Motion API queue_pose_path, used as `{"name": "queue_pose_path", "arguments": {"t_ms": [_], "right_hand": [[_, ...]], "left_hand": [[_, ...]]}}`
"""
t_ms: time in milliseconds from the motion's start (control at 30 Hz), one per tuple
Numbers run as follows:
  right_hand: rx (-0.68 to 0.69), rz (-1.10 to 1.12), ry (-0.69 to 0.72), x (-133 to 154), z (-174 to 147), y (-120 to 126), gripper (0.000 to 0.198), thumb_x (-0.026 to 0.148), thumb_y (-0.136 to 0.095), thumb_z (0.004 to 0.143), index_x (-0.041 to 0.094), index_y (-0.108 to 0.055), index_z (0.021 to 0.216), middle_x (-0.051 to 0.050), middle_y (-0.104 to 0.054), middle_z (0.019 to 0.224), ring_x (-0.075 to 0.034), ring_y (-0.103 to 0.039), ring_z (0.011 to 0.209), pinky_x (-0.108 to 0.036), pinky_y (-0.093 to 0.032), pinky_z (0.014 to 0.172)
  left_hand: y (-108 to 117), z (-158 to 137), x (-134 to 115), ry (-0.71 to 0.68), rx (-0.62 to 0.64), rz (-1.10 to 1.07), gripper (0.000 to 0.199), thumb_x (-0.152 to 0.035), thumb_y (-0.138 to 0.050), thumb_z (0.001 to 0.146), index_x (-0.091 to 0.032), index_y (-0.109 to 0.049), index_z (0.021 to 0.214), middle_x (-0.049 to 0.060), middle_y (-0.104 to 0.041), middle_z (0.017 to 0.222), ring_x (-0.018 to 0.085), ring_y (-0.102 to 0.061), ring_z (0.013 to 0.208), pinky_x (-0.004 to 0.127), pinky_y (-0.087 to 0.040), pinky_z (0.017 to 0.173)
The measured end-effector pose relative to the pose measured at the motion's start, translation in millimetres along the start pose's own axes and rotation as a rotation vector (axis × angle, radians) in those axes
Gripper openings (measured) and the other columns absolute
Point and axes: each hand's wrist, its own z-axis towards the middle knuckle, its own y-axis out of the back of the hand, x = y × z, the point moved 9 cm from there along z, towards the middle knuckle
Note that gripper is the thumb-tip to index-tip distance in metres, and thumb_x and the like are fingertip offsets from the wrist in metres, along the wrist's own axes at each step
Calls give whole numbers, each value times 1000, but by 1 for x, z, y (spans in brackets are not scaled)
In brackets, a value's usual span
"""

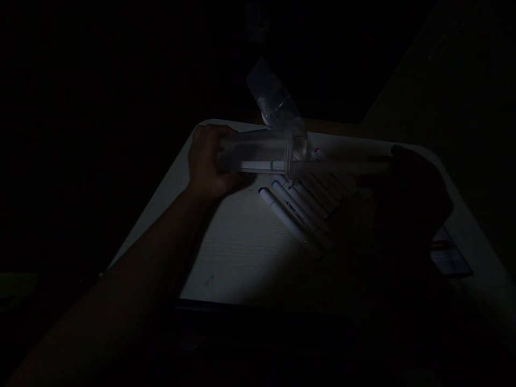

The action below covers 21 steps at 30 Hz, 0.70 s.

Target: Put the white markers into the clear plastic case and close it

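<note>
My left hand (207,161) is wrapped round the closed end of a clear plastic case (258,142), which is held on its side above the table. The case's hinged lid (276,99) stands open, tilted up and back. Inside lies a white marker (258,165) with a green band. At the mouth of the case, a pale marker (334,168) extends to the right into the fingers of my right hand (411,188), which is in deep shadow. Whether these are one marker or two is unclear. Several white markers (288,217) with coloured ends lie below the case.
The light wooden table (226,242) has rounded far corners. A dark flat card or device (451,255) lies at the right, partly behind my right arm. Along the near edge runs a dark bar (258,317). Most of the surroundings are too dark to make out.
</note>
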Motion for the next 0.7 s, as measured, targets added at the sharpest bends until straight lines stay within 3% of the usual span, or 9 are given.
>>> {"name": "queue_pose_path", "arguments": {"t_ms": [167,333,500,567,700], "right_hand": [[-93,-88,-35,11,-2,-3,28,28,-57,94,18,-68,118,-7,-71,111,-13,-70,86,-28,-61,80],[0,59,-106,10,-4,-19,37,27,-55,95,17,-59,131,-9,-69,119,-12,-71,90,-23,-60,74],[122,288,-80,6,-7,-39,38,34,-47,99,23,-52,135,-9,-58,137,-14,-68,106,-29,-61,88],[152,320,-59,1,-7,-43,38,36,-47,99,26,-52,136,-6,-59,136,-15,-68,107,-32,-61,90],[186,334,-29,-11,-6,-43,36,40,-55,95,32,-57,130,-1,-64,128,-15,-69,102,-28,-62,80]], "left_hand": [[1,0,-3,-18,-6,-20,77,-83,-55,69,-21,-51,114,7,-59,101,26,-58,94,43,-48,79],[-1,0,-1,2,9,-33,80,-86,-53,68,-20,-52,114,8,-59,103,27,-58,95,45,-48,81],[-1,1,3,67,23,-49,87,-91,-53,60,-20,-55,110,7,-61,102,27,-59,95,46,-48,80],[-1,2,3,79,21,-50,88,-91,-53,59,-19,-56,109,8,-62,101,27,-59,94,46,-48,80],[-1,2,4,80,18,-50,88,-91,-52,61,-18,-56,109,8,-61,99,26,-58,93,45,-48,80]]}}
